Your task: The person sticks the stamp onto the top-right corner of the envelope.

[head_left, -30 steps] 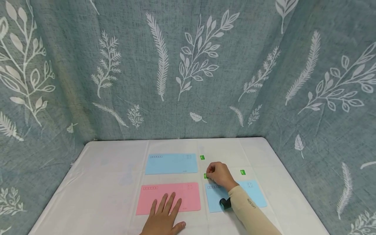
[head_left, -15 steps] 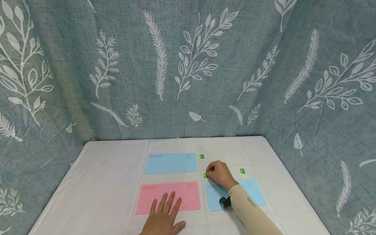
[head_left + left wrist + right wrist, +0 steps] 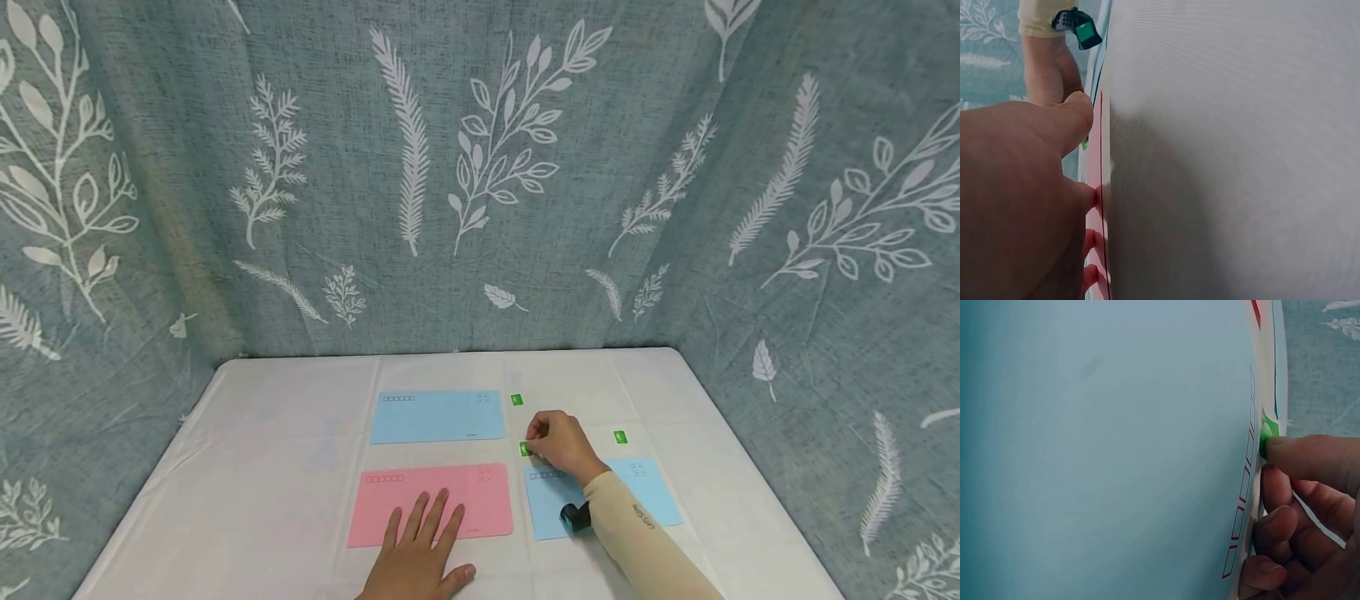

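Observation:
My left hand (image 3: 416,550) lies with fingers spread on the lower part of a pink envelope (image 3: 480,500). In the left wrist view its fingertips (image 3: 1090,240) press down on the pink paper. Thumb and fingers of my right hand (image 3: 562,442) pinch the right edge of a small green stamp (image 3: 525,449), just beyond a blue envelope (image 3: 551,508). From the right wrist, the thumb tip covers part of the stamp (image 3: 1268,434), while the other fingers are curled near the envelope's edge. My right forearm passes over that blue envelope.
Another blue envelope (image 3: 438,419) lies behind the pink one. One green stamp (image 3: 517,400) is beside its right edge, and a further green stamp (image 3: 620,437) lies right of my right hand. Leaf-patterned curtains (image 3: 420,308) enclose the white table (image 3: 247,467).

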`<state>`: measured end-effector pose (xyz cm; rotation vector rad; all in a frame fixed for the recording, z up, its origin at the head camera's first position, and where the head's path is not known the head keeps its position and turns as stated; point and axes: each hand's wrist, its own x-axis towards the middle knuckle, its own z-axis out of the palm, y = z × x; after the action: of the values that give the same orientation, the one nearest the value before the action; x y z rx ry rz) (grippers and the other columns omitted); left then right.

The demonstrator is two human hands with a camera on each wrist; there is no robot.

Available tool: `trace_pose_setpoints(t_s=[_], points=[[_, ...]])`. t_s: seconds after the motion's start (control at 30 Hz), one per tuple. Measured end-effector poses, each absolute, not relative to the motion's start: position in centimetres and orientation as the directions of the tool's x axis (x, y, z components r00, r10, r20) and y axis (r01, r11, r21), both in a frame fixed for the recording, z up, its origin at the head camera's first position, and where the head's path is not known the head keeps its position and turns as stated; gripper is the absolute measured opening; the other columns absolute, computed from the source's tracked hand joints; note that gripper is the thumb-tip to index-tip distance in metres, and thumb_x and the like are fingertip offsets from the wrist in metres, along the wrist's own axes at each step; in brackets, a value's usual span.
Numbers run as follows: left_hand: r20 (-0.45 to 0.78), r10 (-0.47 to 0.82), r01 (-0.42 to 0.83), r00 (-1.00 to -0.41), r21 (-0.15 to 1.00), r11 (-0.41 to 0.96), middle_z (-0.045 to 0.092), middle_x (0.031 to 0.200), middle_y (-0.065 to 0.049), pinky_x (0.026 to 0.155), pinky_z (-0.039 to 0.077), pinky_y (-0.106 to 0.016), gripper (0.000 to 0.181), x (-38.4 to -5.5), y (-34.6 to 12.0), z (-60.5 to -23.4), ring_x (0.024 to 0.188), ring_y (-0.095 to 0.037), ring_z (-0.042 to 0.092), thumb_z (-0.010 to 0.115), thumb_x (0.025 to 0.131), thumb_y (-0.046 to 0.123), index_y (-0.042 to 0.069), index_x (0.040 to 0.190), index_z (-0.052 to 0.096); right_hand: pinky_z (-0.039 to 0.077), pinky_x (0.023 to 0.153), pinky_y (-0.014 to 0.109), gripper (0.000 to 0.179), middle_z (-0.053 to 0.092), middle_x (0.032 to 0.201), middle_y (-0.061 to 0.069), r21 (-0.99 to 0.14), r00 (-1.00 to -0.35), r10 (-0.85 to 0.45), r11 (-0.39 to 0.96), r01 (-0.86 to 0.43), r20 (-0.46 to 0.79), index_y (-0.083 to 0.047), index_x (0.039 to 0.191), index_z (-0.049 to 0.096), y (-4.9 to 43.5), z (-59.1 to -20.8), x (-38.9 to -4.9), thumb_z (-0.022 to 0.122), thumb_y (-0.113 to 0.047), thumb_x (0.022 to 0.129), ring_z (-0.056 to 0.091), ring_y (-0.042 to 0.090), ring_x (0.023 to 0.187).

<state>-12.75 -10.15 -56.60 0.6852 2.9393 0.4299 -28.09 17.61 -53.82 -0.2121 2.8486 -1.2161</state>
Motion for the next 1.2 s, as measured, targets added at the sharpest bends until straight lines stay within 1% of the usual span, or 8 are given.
trace_pose_setpoints(t_s=[0.2, 0.33, 0.43, 0.5, 0.63, 0.9, 1.1, 1.2], points=[[-0.024, 0.448, 0.421, -0.894, 0.299, 0.856, 0.035, 0.173, -0.016, 0.122, 0.02, -0.072, 0.089, -12.72, -10.29, -56.81, 0.158, -0.043, 0.03, 0.043, 0.104, 0.076, 0.011, 0.165, 0.047, 0.05, 0.068, 0.032, 0.012, 0.063, 0.077, 0.0, -0.728, -0.989, -0.15, 0.678, -0.099, -0.005, -0.009, 0.087, 0.074, 17.62, -53.79, -28.05, 0.082, -0.001, 0.092, 0.058, 0.016, 0.073], [-0.02, 0.447, 0.424, -0.894, 0.281, 0.861, 0.036, 0.173, -0.016, 0.121, 0.022, -0.072, 0.09, -12.67, -10.3, -56.88, 0.158, -0.043, 0.031, 0.041, 0.104, 0.078, 0.011, 0.164, 0.048, 0.05, 0.069, 0.033, 0.008, 0.064, 0.078, -0.001, -0.719, -0.987, -0.157, 0.689, -0.088, -0.03, -0.007, 0.088, 0.077, 17.65, -53.51, -27.97, 0.08, -0.002, 0.094, 0.058, 0.017, 0.074], [-0.029, 0.443, 0.418, -0.896, 0.283, 0.864, 0.036, 0.173, -0.016, 0.121, 0.021, -0.072, 0.09, -12.65, -10.22, -56.73, 0.158, -0.043, 0.03, 0.043, 0.104, 0.077, 0.011, 0.164, 0.048, 0.051, 0.072, 0.034, 0.01, 0.065, 0.079, -0.002, -0.707, -0.986, -0.166, 0.7, -0.101, -0.024, -0.009, 0.088, 0.078, 17.65, -53.37, -28.01, 0.079, -0.003, 0.096, 0.058, 0.017, 0.077], [-0.038, 0.44, 0.41, -0.897, 0.298, 0.862, 0.035, 0.173, -0.017, 0.122, 0.02, -0.072, 0.088, -12.62, -10.2, -56.51, 0.158, -0.044, 0.03, 0.047, 0.104, 0.074, 0.011, 0.165, 0.047, 0.052, 0.074, 0.035, 0.013, 0.066, 0.08, -0.002, -0.704, -0.986, -0.166, 0.702, -0.106, -0.018, -0.011, 0.086, 0.078, 17.66, -53.36, -28.09, 0.079, -0.003, 0.096, 0.058, 0.017, 0.079], [-0.052, 0.441, 0.403, -0.896, 0.322, 0.857, 0.033, 0.174, -0.018, 0.122, 0.017, -0.073, 0.087, -12.65, -10.16, -56.16, 0.159, -0.044, 0.028, 0.05, 0.104, 0.071, 0.01, 0.166, 0.045, 0.053, 0.077, 0.037, 0.015, 0.067, 0.082, -0.003, -0.699, -0.988, -0.151, 0.709, -0.094, -0.02, -0.013, 0.085, 0.078, 17.73, -53.47, -28.27, 0.077, -0.005, 0.098, 0.059, 0.019, 0.082], [0.01, 0.453, 0.433, -0.891, 0.314, 0.845, 0.036, 0.172, -0.019, 0.121, 0.021, -0.073, 0.088, -12.66, -10.37, -57.08, 0.157, -0.045, 0.031, 0.045, 0.105, 0.075, 0.01, 0.164, 0.048, 0.052, 0.071, 0.033, 0.013, 0.067, 0.082, -0.002, -0.703, -0.99, -0.138, 0.707, -0.077, -0.03, -0.012, 0.087, 0.079, 17.84, -53.53, -28.47, 0.078, -0.006, 0.099, 0.059, 0.017, 0.078], [0.03, 0.455, 0.438, -0.89, 0.337, 0.834, 0.036, 0.172, -0.02, 0.12, 0.02, -0.073, 0.087, -12.6, -10.47, -57.07, 0.157, -0.046, 0.03, 0.046, 0.105, 0.073, 0.008, 0.164, 0.048, 0.053, 0.071, 0.033, 0.013, 0.068, 0.083, -0.002, -0.71, -0.991, -0.123, 0.702, -0.054, -0.046, -0.012, 0.087, 0.08, 17.9, -53.39, -28.66, 0.078, -0.008, 0.099, 0.06, 0.018, 0.079], [0.021, 0.456, 0.435, -0.89, 0.344, 0.832, 0.035, 0.172, -0.02, 0.12, 0.018, -0.074, 0.087, -12.6, -10.44, -56.94, 0.157, -0.046, 0.029, 0.047, 0.105, 0.072, 0.008, 0.164, 0.047, 0.053, 0.07, 0.032, 0.012, 0.069, 0.084, -0.001, -0.717, -0.991, -0.118, 0.696, -0.04, -0.059, -0.011, 0.088, 0.081, 17.92, -53.45, -28.72, 0.078, -0.01, 0.1, 0.061, 0.018, 0.079]])
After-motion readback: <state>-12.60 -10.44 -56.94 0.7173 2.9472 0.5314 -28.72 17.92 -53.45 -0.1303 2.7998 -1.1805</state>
